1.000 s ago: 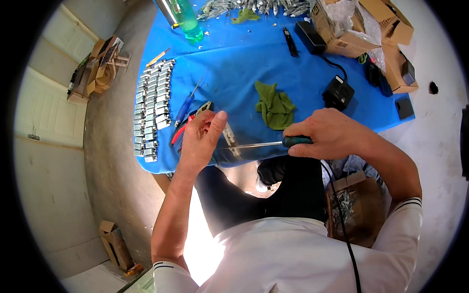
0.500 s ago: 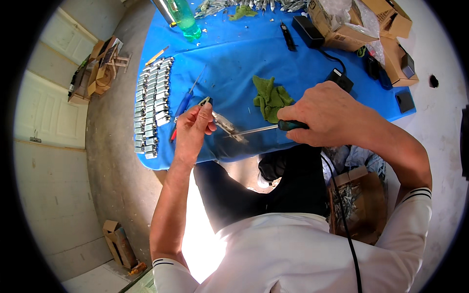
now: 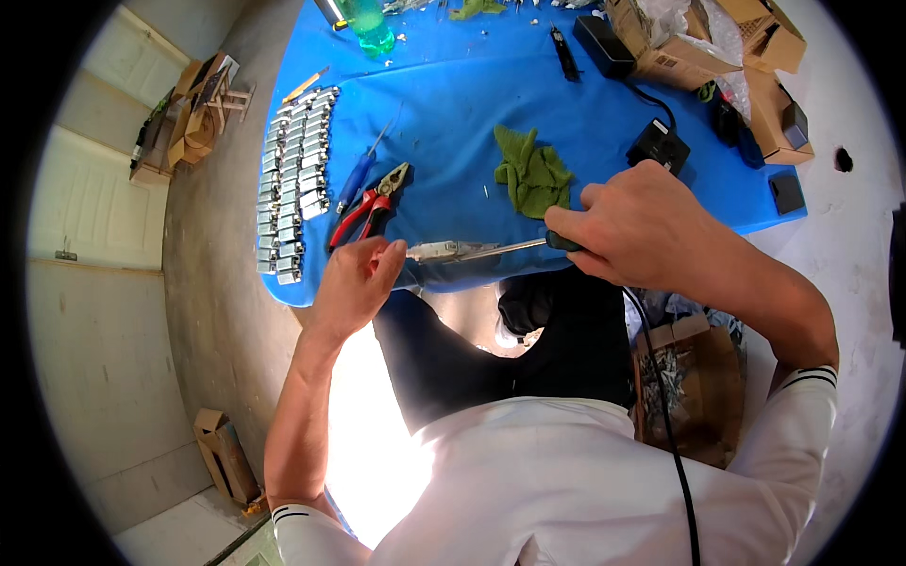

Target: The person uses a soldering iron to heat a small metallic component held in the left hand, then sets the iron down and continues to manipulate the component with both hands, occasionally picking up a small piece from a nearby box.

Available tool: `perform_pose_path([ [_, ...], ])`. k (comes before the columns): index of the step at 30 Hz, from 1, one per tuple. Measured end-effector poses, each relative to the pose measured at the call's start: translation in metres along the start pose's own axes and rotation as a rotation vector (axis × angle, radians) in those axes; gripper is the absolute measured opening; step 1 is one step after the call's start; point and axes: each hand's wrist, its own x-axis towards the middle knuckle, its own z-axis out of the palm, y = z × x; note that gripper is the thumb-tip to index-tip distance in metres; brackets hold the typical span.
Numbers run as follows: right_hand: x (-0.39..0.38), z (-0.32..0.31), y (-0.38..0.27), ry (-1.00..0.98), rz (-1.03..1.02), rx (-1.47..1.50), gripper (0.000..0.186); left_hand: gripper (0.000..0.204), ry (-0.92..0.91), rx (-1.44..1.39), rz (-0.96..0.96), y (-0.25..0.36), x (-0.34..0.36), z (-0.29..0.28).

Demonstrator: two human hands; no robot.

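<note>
My right hand (image 3: 634,226) is closed around the dark green handle of a screwdriver (image 3: 510,248), its shaft pointing left. The shaft meets a small elongated part, silvery and partly see-through (image 3: 444,251), at the table's near edge. My left hand (image 3: 359,285) pinches the left end of that part; the fingers cover this end. Just beyond my left hand lie red-and-black pliers (image 3: 374,208), jaws pointing away. A blue-handled screwdriver (image 3: 355,184) rests beside them. A crumpled green cloth (image 3: 533,177) sits beyond the screwdriver shaft.
Rows of small metal parts (image 3: 293,179) line the left of the blue-covered table (image 3: 444,113). A green bottle (image 3: 368,28) stands at the back. Black power adapters (image 3: 658,146) and cardboard boxes (image 3: 679,66) occupy the right. A cable (image 3: 665,415) hangs past an open box (image 3: 694,391) of metal pieces.
My left hand has moved down and left, and the part it pinches is now nearly level. The pliers, previously mostly covered by that hand, show in full. My right hand still grips the screwdriver.
</note>
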Motion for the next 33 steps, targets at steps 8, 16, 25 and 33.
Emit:
perform_pose_path([
  [8,-0.003,0.018,-0.003,0.035,-0.068,-0.150,0.010,0.048,-0.435,0.015,-0.137,-0.010,-0.036,0.025],
  [16,-0.015,0.045,-0.007,-0.018,0.026,-0.057,0.022,0.046,-0.341,-0.676,-0.382,-0.011,-0.043,0.070],
  [25,-0.026,0.036,-0.007,-0.012,0.167,0.062,0.039,0.043,-0.062,-1.100,-0.562,-0.014,-0.054,0.085],
  [33,-0.043,0.036,-0.010,-0.052,0.316,0.403,0.030,0.043,-0.044,-1.283,-0.540,-0.006,-0.053,0.101],
])
